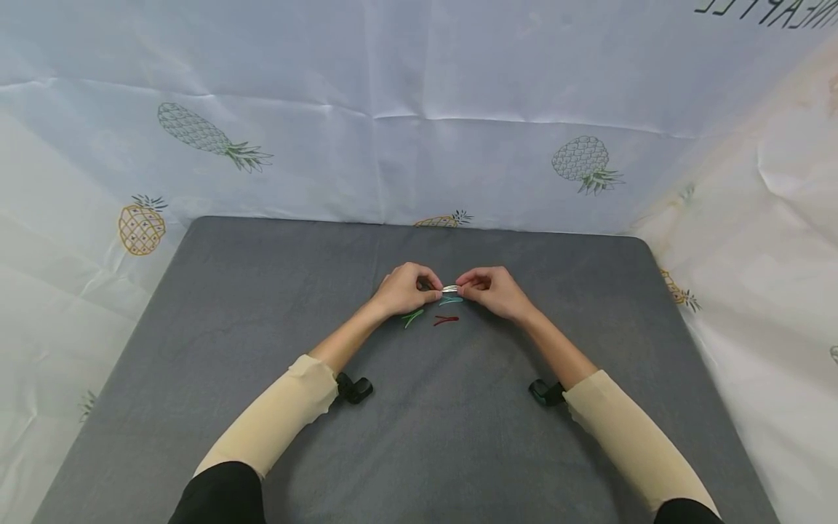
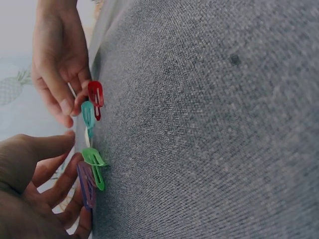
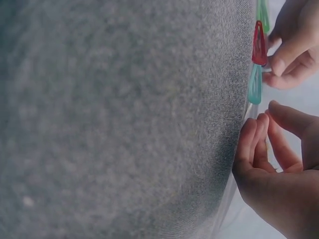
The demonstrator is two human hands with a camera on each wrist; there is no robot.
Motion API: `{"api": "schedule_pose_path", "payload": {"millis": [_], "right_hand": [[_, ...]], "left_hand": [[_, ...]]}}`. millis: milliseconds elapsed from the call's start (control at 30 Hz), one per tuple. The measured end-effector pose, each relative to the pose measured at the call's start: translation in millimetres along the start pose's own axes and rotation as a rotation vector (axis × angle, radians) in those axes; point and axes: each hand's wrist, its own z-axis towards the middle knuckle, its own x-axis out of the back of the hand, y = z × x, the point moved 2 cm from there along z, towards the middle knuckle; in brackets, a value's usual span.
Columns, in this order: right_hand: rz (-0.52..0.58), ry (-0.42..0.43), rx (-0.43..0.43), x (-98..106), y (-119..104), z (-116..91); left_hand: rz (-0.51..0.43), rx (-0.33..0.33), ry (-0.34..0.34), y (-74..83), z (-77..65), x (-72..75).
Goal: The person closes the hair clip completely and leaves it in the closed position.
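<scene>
In the head view my left hand and right hand face each other over the table. Between their fingertips lies a white snap hair clip, one end pinched by each hand. Just nearer than it is a light blue hair clip. A red hair clip and a green hair clip, both looking splayed, lie closer to the body. The left wrist view also shows a purple hair clip by my left fingers; the left hand hides it from the head view. Fingers largely cover the white clip in both wrist views.
A grey cloth covers the table. Behind it and at both sides hangs a white curtain with pineapple prints. A dark strap-on device sits at the left wrist, another device at the right.
</scene>
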Motion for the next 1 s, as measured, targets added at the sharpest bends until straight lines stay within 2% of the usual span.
{"api": "schedule_pose_path", "payload": {"millis": [500,1000], "right_hand": [[-0.019,-0.048,0.009,-0.4,1.4,-9.5],[-0.077,-0.068,-0.003,-0.8,2.3,-6.4]], "left_hand": [[0.084,-0.007,0.024,-2.1,-8.7,-6.1],[0.127,0.035,0.026,-2.9,-4.7,-11.0]]}}
